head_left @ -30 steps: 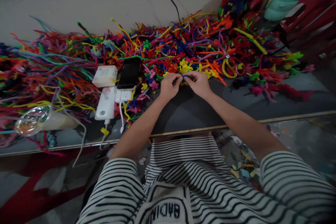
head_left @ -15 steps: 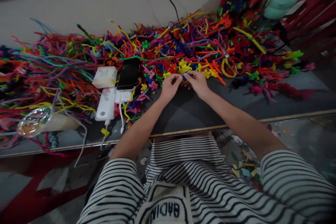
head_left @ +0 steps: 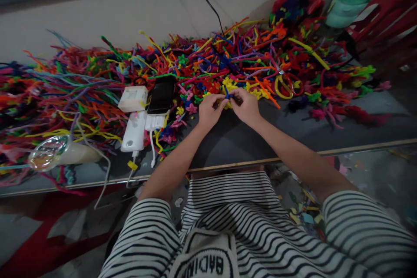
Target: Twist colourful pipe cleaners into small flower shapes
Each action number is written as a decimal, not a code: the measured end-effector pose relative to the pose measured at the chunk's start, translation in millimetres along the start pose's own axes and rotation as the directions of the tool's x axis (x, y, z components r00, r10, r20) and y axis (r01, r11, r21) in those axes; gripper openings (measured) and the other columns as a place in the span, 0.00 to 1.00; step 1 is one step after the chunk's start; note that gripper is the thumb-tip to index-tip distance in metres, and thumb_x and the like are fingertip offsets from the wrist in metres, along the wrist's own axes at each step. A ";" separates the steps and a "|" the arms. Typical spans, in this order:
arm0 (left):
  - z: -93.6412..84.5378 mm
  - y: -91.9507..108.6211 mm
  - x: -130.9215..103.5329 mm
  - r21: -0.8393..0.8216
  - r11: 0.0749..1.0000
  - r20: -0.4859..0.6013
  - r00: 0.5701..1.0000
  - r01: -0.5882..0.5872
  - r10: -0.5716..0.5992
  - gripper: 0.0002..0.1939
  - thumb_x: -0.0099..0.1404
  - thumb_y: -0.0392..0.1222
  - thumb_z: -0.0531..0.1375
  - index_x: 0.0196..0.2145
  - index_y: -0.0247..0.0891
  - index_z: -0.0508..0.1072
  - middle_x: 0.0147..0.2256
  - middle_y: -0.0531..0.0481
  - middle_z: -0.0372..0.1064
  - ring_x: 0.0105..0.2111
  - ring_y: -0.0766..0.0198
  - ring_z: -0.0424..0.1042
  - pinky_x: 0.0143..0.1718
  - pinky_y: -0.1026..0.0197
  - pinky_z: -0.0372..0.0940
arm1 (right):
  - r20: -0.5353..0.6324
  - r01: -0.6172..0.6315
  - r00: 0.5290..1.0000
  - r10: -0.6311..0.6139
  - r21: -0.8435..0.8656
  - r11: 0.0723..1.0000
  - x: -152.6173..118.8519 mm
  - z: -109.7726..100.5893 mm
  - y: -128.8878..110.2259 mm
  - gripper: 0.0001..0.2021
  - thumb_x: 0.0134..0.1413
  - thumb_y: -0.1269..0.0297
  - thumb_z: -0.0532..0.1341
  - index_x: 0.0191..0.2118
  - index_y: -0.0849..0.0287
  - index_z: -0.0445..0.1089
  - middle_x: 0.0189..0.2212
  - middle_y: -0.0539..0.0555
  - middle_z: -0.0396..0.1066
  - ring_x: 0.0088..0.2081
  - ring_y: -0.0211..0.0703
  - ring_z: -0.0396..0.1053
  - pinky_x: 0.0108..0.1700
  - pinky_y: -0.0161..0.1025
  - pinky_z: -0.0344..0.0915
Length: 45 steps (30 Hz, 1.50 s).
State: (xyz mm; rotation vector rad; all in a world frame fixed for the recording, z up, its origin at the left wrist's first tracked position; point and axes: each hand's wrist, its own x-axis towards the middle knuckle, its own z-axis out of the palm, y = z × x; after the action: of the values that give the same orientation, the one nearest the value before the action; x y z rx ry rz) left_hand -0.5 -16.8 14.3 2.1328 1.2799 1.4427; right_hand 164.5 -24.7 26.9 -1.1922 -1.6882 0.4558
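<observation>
Between my two hands is a small blue pipe-cleaner piece (head_left: 229,95), pinched from both sides. My left hand (head_left: 211,111) grips its left side with thumb and fingers together. On its right side, my right hand (head_left: 245,106) holds it the same way. The fingertips nearly touch, and they cover part of the piece. Yellow pipe-cleaner flowers (head_left: 230,83) lie just behind the fingers. Pink flowers (head_left: 191,108) are left of my left hand.
A long heap of coloured pipe cleaners (head_left: 97,91) runs along the wall. Left are a black phone (head_left: 161,94), a white power bank (head_left: 134,131), a white box (head_left: 133,98) and a tipped plastic cup (head_left: 52,153). Scissors (head_left: 284,85) lie right, before a green bottle (head_left: 348,6).
More of the blue piece shows, with an end standing up between my fingertips. My hands have stayed in nearly the same place, while the view has shifted slightly.
</observation>
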 end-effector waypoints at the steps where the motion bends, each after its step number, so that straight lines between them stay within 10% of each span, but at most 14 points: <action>1: 0.2 -0.6 -0.4 0.028 0.999 0.007 1.000 -0.029 0.029 0.11 0.69 0.49 0.62 0.38 0.40 0.79 0.34 0.49 0.77 0.35 0.63 0.73 0.42 0.59 0.67 | 0.006 0.006 1.000 -0.006 -0.044 0.999 -0.5 -0.1 -0.5 0.11 0.56 0.69 0.60 0.43 0.57 0.77 0.38 0.55 0.79 0.38 0.46 0.76 0.44 0.45 0.73; 9: 2.5 -0.9 -3.1 0.128 0.988 -0.044 0.995 -0.087 0.093 0.10 0.71 0.44 0.59 0.36 0.39 0.77 0.33 0.46 0.76 0.37 0.60 0.73 0.44 0.57 0.67 | -0.002 -0.040 0.999 0.040 0.112 0.993 1.7 4.7 5.3 0.12 0.57 0.64 0.62 0.44 0.58 0.78 0.41 0.56 0.80 0.38 0.45 0.76 0.40 0.42 0.73; 23: 18.4 -15.9 -1.2 -0.468 0.823 0.168 0.946 0.323 -0.277 0.27 0.60 0.69 0.63 0.33 0.39 0.76 0.24 0.53 0.68 0.23 0.69 0.64 0.24 0.65 0.60 | 0.303 -0.496 0.868 0.394 0.492 0.715 10.6 6.1 19.2 0.19 0.43 0.51 0.73 0.37 0.60 0.77 0.28 0.54 0.75 0.28 0.41 0.73 0.21 0.33 0.67; 29: 13.3 -2.4 -2.1 -0.233 0.954 -0.055 0.977 0.187 -0.204 0.17 0.67 0.57 0.62 0.39 0.40 0.79 0.33 0.49 0.76 0.32 0.65 0.72 0.33 0.63 0.66 | 0.114 -0.283 0.959 0.259 0.403 0.870 9.3 3.6 16.2 0.15 0.46 0.53 0.71 0.36 0.59 0.79 0.30 0.54 0.77 0.28 0.40 0.72 0.23 0.34 0.69; 35: 5.5 -2.4 -1.8 0.089 0.991 -0.048 0.993 -0.100 0.105 0.13 0.72 0.50 0.59 0.35 0.41 0.77 0.32 0.48 0.76 0.36 0.61 0.74 0.44 0.57 0.67 | 0.077 -0.089 0.995 0.070 0.276 0.957 7.2 -1.1 13.1 0.13 0.54 0.53 0.67 0.38 0.57 0.81 0.36 0.56 0.79 0.36 0.45 0.76 0.36 0.41 0.75; 45: 0.5 0.7 -1.6 0.166 0.974 -0.001 0.988 -0.153 0.156 0.14 0.74 0.50 0.55 0.37 0.41 0.76 0.36 0.46 0.76 0.41 0.58 0.74 0.49 0.54 0.66 | 0.098 -0.018 0.995 0.002 0.160 0.987 7.8 -2.8 9.1 0.11 0.57 0.57 0.64 0.35 0.58 0.80 0.35 0.55 0.79 0.37 0.45 0.75 0.41 0.43 0.73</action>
State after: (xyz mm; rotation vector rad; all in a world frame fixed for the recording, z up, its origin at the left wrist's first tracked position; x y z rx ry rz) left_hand 0.1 -18.4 13.5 2.3822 1.3059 1.4591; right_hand 171.2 -14.5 25.4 -1.0758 -1.6942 0.6541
